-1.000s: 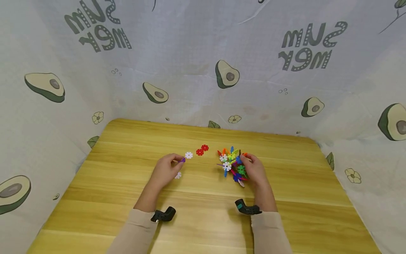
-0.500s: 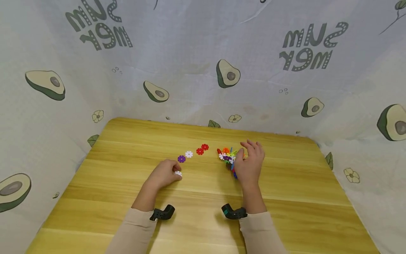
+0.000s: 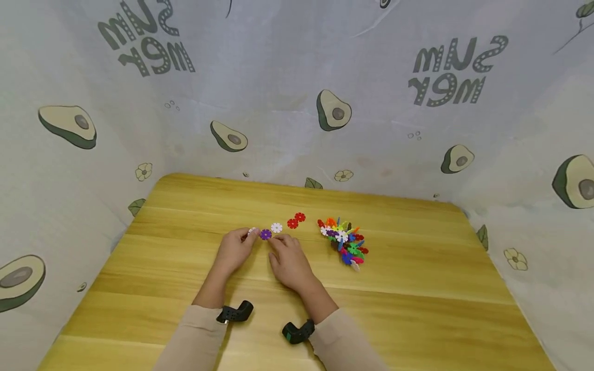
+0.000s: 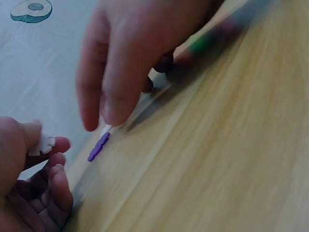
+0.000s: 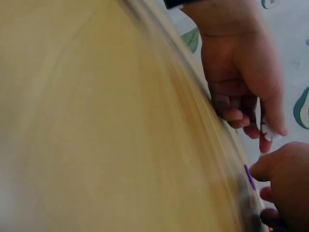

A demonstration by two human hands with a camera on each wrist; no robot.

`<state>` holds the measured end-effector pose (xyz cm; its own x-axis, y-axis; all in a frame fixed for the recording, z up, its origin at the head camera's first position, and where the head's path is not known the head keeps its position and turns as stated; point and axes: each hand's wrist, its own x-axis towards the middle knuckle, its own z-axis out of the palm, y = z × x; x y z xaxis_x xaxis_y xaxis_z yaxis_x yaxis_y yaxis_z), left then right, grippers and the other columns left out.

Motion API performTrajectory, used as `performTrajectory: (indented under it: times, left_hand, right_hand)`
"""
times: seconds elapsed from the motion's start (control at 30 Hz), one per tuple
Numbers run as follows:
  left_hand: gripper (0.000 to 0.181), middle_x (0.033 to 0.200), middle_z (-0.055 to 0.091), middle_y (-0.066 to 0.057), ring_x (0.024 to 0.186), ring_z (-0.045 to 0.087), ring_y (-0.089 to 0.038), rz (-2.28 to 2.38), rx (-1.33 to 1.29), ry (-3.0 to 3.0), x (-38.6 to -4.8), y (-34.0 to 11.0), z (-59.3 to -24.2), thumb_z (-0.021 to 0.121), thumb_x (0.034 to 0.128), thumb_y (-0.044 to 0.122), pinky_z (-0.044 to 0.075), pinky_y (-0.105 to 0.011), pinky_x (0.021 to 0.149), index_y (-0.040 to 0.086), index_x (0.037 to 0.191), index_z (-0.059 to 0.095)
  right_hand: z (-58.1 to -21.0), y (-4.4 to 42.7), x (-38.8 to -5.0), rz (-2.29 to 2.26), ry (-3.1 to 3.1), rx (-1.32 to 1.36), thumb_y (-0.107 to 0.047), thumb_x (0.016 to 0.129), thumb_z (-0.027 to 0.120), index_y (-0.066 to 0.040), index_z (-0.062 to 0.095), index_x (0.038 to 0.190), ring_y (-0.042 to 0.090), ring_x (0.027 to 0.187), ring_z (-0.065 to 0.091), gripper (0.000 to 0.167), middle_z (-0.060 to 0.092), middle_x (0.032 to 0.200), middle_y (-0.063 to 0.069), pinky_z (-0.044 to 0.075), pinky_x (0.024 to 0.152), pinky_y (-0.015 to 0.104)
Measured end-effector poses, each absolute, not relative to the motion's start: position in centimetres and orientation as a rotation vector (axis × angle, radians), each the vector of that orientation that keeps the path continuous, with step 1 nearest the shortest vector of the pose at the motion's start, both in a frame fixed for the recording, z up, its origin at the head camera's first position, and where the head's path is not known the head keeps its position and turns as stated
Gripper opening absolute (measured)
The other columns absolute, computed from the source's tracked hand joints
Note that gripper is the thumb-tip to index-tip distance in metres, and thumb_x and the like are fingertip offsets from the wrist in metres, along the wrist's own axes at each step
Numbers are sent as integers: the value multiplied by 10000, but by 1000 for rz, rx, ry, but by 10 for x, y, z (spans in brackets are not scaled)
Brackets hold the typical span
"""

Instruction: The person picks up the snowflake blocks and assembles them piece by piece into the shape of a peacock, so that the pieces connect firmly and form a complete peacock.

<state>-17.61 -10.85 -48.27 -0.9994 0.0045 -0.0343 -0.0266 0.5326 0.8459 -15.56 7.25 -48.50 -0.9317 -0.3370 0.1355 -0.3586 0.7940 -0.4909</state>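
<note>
Between thumb and forefinger my left hand pinches a white snowflake disc, a flat round toy piece with a notched rim. Just to the right, a purple snowflake disc lies flat on the table. My right hand reaches in from the right with nothing visible in its grasp. Its extended fingers point down close to the purple disc; whether they touch it, I cannot tell. Another white snowflake disc lies beside the purple one, partly hidden by these fingers in the left wrist view.
Two red snowflake discs lie further right along the row. Beyond them sits a multicoloured cluster of joined discs. The wooden table backs onto a printed cloth.
My left hand set down the purple disc, then took the nearer white disc and moved it up to the purple one's left. My right hand left the cluster and moved left to the row.
</note>
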Motion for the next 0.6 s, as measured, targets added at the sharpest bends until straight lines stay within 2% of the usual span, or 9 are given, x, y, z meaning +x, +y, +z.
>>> performTrajectory:
  times: [0.07, 0.1, 0.17, 0.2, 0.27, 0.37, 0.47, 0.53, 0.6]
  left_hand:
    - [445, 953, 707, -148, 921, 662, -294, 1570, -59, 2692, -176, -108, -485, 473, 1083, 391, 550, -408, 810, 47, 1022, 750]
    - [460, 1087, 718, -183, 1056, 665, -344, 1600, -71, 2674, -176, -107, -485, 447, 1090, 388, 551, -465, 916, 43, 1116, 750]
    - [474, 1316, 659, -219, 1277, 586, -407, 1628, -76, 2666, -176, -106, -486, 403, 1098, 367, 476, -558, 1078, 42, 1224, 725]
    - [467, 1339, 642, -231, 1313, 558, -423, 1638, -78, 2663, -176, -106, -486, 399, 1095, 350, 444, -578, 1115, 40, 1227, 722]
    - [437, 1285, 663, -224, 1238, 595, -398, 1637, -73, 2661, -175, -106, -485, 412, 1086, 314, 481, -548, 1059, 32, 1200, 726]
    - [335, 1114, 706, -195, 979, 666, -295, 1705, -95, 2591, -176, -105, -485, 517, 1054, 260, 562, -408, 860, 12, 1148, 722]
    - [279, 1001, 713, -206, 769, 676, -180, 1869, -98, 2421, -178, -104, -487, 634, 1007, 190, 590, -285, 696, -35, 1159, 694]
    - [296, 987, 718, -219, 697, 685, -142, 1967, -108, 2313, -180, -102, -490, 669, 988, 152, 612, -251, 644, -65, 1188, 683]
    - [292, 989, 727, -226, 691, 693, -121, 2003, -109, 2270, -181, -101, -492, 666, 990, 135, 621, -240, 652, -81, 1186, 687]
  right_hand:
    - [-490, 67, -155, 656, -2944, 588, -246, 1024, 609, -113, 573, 1448, 294, 1122, 540, 446, 578, 1297, 120, 504, 973, 409]
    - [-491, 65, -155, 596, -2945, 579, -264, 1025, 606, -134, 570, 1455, 274, 1070, 526, 451, 574, 1251, 111, 497, 928, 382]
    - [-494, 62, -156, 520, -2937, 559, -285, 1019, 609, -167, 599, 1433, 236, 969, 482, 431, 566, 1147, 88, 463, 834, 339]
    - [-495, 61, -157, 509, -2927, 543, -298, 1016, 617, -182, 635, 1396, 218, 932, 460, 398, 563, 1100, 72, 445, 790, 318]
    - [-497, 61, -157, 544, -2890, 502, -314, 1001, 650, -188, 720, 1270, 201, 892, 457, 305, 574, 1028, 51, 440, 739, 295]
    - [-499, 61, -159, 626, -2834, 397, -360, 964, 713, -176, 761, 1140, 197, 905, 488, 259, 603, 1015, 42, 468, 724, 289]
    - [-500, 62, -160, 648, -2815, 287, -396, 934, 742, -149, 749, 1153, 228, 931, 491, 330, 616, 1040, 63, 461, 764, 321]
    - [-500, 62, -161, 654, -2827, 234, -395, 934, 742, -142, 738, 1180, 246, 953, 480, 353, 619, 1060, 75, 436, 801, 347]
    - [-501, 62, -162, 706, -2850, 198, -379, 935, 743, -131, 734, 1167, 256, 980, 469, 340, 618, 1067, 74, 413, 833, 362]
